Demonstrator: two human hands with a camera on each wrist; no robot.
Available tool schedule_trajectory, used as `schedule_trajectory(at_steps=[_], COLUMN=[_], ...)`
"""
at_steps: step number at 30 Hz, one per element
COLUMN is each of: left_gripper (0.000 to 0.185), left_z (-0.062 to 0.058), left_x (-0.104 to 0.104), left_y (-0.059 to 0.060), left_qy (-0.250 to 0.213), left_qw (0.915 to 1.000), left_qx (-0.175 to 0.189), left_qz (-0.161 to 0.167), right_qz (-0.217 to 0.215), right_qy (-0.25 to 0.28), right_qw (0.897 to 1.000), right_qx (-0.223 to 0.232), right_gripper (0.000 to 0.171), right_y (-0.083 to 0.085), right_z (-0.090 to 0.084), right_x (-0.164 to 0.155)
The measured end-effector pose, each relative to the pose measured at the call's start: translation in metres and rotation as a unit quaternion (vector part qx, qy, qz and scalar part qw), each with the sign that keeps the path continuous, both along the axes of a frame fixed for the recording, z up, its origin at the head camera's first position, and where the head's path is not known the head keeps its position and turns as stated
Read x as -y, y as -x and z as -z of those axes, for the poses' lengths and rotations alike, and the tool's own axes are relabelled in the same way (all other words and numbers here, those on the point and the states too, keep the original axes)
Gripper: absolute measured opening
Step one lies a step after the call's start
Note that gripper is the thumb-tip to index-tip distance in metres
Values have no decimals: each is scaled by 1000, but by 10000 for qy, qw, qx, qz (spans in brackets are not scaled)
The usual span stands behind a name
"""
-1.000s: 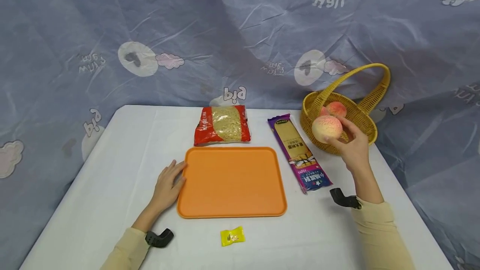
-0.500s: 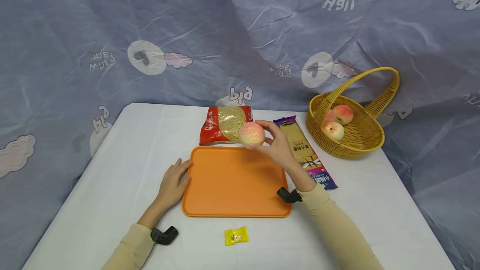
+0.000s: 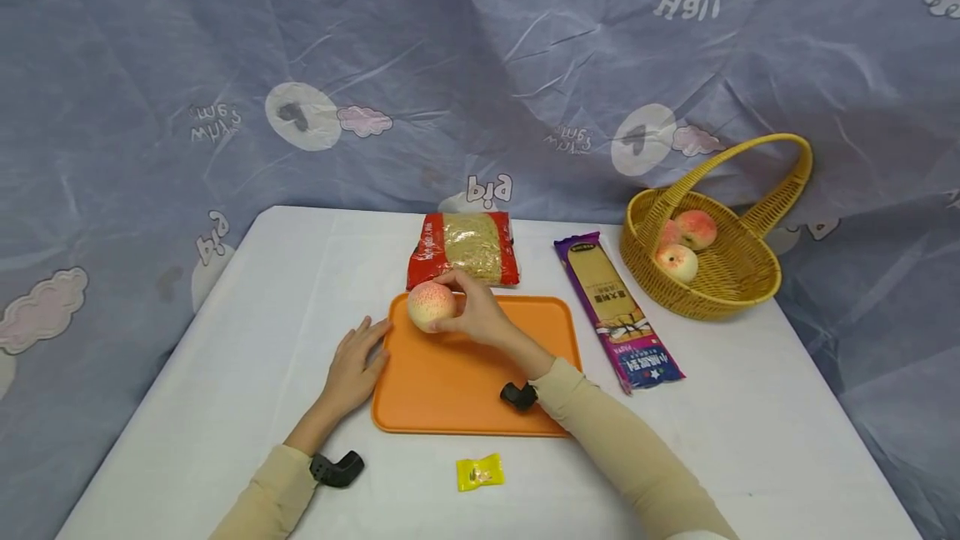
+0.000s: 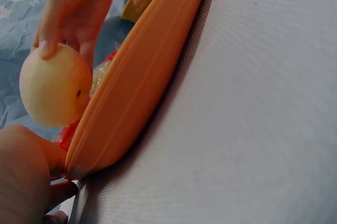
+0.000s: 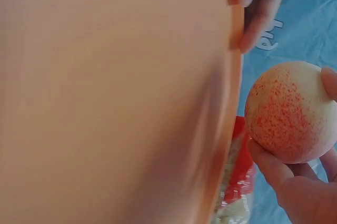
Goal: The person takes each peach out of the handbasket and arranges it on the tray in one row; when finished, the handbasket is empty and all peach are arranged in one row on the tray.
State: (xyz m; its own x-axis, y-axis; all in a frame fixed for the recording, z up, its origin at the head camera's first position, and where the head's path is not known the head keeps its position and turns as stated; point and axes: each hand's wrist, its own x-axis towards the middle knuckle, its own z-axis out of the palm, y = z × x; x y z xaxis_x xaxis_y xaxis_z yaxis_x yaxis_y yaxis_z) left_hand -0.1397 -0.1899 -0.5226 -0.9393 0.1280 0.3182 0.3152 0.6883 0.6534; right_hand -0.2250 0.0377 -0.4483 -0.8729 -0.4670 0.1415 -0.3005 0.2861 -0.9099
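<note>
A pink and cream peach [image 3: 431, 307] is pinched between the thumb and fingers of my right hand [image 3: 480, 313], over the back-left corner of the orange tray [image 3: 465, 398]. In the left wrist view, the peach [image 4: 45, 89] appears raised above the tray rim [image 4: 126, 81]. My left hand [image 3: 356, 373] touches the tray's left edge with its fingers extended. The right wrist view has the peach [image 5: 289, 113] near the tray's edge, with the left fingers [image 5: 266, 8] at the rim farther along.
A yellow woven basket [image 3: 701, 304] with several peaches [image 3: 696, 229] stands at the back right. Beside it lies a purple pasta packet [image 3: 615, 302]. Behind the tray is a red-ended bag [image 3: 472, 244] of yellowish contents. A yellow wrapped candy [image 3: 480, 473] lies in front.
My right hand has carried the peach left from the basket, past the pasta packet, to above the tray's back-left corner. The left hand has stayed at the tray edge; the head view shifted slightly.
</note>
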Motion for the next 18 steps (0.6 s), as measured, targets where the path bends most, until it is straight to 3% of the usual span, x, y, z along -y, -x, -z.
schedule_trajectory(at_steps=[10,18], left_gripper=[45,47], left_z=[0,-1], left_x=[0,1], left_y=[-1,0], left_qy=[-41,-2], left_qw=[10000,10000], left_qx=[41,93], left_qz=[20,24], right_qz=[-663,-1372], right_qy=[637,635], right_qw=[9927,9852], right_qx=[778,806], right_gripper=[68,67], right_y=[3,-4], right_z=[19,25], right_x=[7,13])
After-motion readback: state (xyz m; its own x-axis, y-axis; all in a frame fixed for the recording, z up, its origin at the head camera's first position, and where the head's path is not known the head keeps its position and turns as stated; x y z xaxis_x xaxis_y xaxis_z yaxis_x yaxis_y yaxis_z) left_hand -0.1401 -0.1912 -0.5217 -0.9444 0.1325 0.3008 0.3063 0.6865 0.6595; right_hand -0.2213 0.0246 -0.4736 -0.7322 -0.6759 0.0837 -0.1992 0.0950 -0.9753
